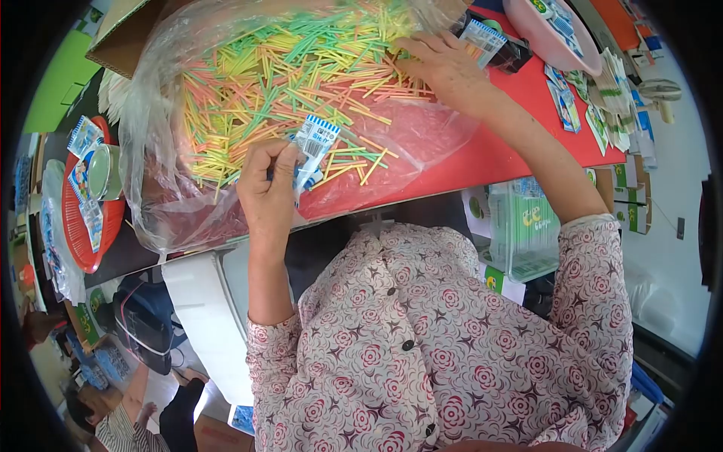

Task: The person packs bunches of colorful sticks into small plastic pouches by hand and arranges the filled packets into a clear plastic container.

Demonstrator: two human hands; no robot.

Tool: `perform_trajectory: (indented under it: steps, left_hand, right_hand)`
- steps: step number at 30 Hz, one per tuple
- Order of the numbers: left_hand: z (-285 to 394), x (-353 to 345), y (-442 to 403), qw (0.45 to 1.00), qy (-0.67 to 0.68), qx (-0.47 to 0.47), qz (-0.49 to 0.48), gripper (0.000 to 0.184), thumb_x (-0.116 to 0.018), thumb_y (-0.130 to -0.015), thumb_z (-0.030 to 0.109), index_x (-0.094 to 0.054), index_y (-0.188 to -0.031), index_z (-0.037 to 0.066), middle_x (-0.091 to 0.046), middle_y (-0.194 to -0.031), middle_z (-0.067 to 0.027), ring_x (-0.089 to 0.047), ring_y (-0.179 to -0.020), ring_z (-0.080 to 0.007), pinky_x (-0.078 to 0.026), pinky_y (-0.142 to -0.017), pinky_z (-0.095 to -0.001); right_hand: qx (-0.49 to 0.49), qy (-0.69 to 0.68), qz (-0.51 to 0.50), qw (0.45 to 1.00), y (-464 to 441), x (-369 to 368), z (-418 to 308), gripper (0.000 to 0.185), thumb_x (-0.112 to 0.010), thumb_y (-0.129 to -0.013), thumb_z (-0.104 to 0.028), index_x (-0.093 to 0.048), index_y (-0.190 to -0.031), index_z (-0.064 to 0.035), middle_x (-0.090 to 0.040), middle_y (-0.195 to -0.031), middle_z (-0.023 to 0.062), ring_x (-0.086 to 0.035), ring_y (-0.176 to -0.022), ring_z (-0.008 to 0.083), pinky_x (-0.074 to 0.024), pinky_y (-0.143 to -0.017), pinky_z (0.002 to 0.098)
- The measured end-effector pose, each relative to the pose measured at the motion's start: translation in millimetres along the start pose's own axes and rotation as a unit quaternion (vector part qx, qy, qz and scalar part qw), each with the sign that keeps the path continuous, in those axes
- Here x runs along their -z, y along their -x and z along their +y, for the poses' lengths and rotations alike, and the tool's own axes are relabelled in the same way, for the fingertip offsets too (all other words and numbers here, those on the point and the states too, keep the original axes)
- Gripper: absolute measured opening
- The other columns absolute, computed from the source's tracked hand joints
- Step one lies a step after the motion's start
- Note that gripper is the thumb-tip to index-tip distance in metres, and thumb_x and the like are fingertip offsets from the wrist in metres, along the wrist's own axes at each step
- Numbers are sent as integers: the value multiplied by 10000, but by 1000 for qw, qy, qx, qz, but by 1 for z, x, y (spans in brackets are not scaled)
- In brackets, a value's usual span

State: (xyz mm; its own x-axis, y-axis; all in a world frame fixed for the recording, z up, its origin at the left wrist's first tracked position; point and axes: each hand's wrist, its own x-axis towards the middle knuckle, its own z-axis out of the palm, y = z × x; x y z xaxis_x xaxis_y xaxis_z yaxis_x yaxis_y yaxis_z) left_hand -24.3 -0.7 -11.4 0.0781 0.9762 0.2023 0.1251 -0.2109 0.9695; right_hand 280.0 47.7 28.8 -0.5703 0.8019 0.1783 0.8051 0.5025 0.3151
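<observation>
My left hand [269, 177] is closed on a small blue-and-white printed packet [316, 139], pinching it between thumb and fingers. The packet points up and to the right, over a wide heap of thin yellow, green and pink sticks [286, 83]. These sticks lie loose on a clear plastic bag [433, 139] spread over the red table top [527, 113]. My right hand [448, 71] reaches to the far right edge of the heap, its fingers stretched out and touching the sticks. Just beyond it, another blue-and-white packet [483, 41] stands by a black holder [516, 54].
A pink basin [520, 19] with packets sits at the back right. At the left, a red basket [71, 218] holds packets and a round container [105, 173]. A cardboard box [120, 38] stands at the back left. Another person [124, 414] is at the lower left.
</observation>
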Motion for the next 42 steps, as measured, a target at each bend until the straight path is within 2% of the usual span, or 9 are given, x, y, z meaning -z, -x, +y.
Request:
perform_trajectory:
  steps: [13,21,24,25,28,29,31,34,42]
  left_hand:
    - [-4,2,1,1000,-7,-11,-4,72,-601,-892,48,-587,-849,-8,-563,-797,-26,-540,-733,-85,-433,-674,-214]
    - [0,5,1,993,98,63,14,68,-586,-913,73,-588,-889,10,-590,-827,-11,-535,-739,-75,-433,-684,-206]
    - [6,9,1,979,178,94,41,62,-571,-925,83,-594,-937,27,-615,-847,-8,-561,-750,-81,-451,-697,-205]
    - [9,10,0,979,176,95,42,62,-571,-925,83,-594,-937,27,-615,-847,-8,-561,-750,-81,-451,-697,-205]
    - [21,7,-2,916,362,170,45,130,-526,-949,126,-587,-1027,42,-628,-948,-29,-582,-864,-116,-469,-797,-249]
    - [24,1,-3,916,360,169,46,130,-526,-949,126,-587,-1027,42,-628,-948,-29,-582,-864,-116,-469,-797,-249]
    - [28,-21,-10,799,565,202,38,202,-484,-965,179,-562,-1099,49,-609,-1081,-59,-553,-1014,-168,-424,-936,-326]
    - [24,-55,-17,729,660,181,5,253,-470,-962,222,-546,-1130,49,-575,-1168,-80,-502,-1110,-203,-345,-1022,-374]
    - [24,-79,-32,725,675,140,-3,236,-514,-927,197,-551,-1109,51,-601,-1091,-75,-510,-1096,-205,-338,-1025,-382]
  right_hand:
    - [16,-27,40,999,-20,-30,10,264,-556,-781,-79,-604,-1040,-92,-564,-1152,30,-481,-1137,222,-331,-1010,371]
    - [-140,-265,145,943,-21,-38,1,150,-564,-887,-107,-588,-1025,-52,-620,-1001,74,-586,-974,251,-432,-889,366]
    - [-262,-589,72,761,-29,-18,-15,161,-566,-925,-139,-572,-1032,-20,-627,-1016,103,-625,-922,229,-493,-815,368]
    - [-261,-590,72,761,-33,-14,-22,161,-566,-925,-139,-572,-1032,-20,-627,-1016,103,-625,-922,229,-493,-815,368]
    - [-305,-849,75,424,-44,-2,-42,218,-575,-930,-179,-547,-1049,1,-629,-1027,121,-639,-913,203,-523,-801,359]
    - [-304,-850,75,424,-46,5,-51,218,-575,-930,-179,-547,-1049,1,-629,-1027,121,-639,-913,203,-523,-801,359]
    - [-301,-881,102,351,-48,19,-72,258,-589,-923,-197,-525,-1073,4,-626,-1006,130,-641,-890,208,-535,-790,358]
    - [-309,-894,115,303,-54,20,-97,285,-601,-916,-209,-509,-1088,-1,-623,-996,126,-641,-866,204,-538,-782,354]
    - [-321,-865,223,314,-58,19,-130,246,-586,-924,-204,-518,-1075,-21,-620,-938,76,-613,-786,151,-511,-729,295]
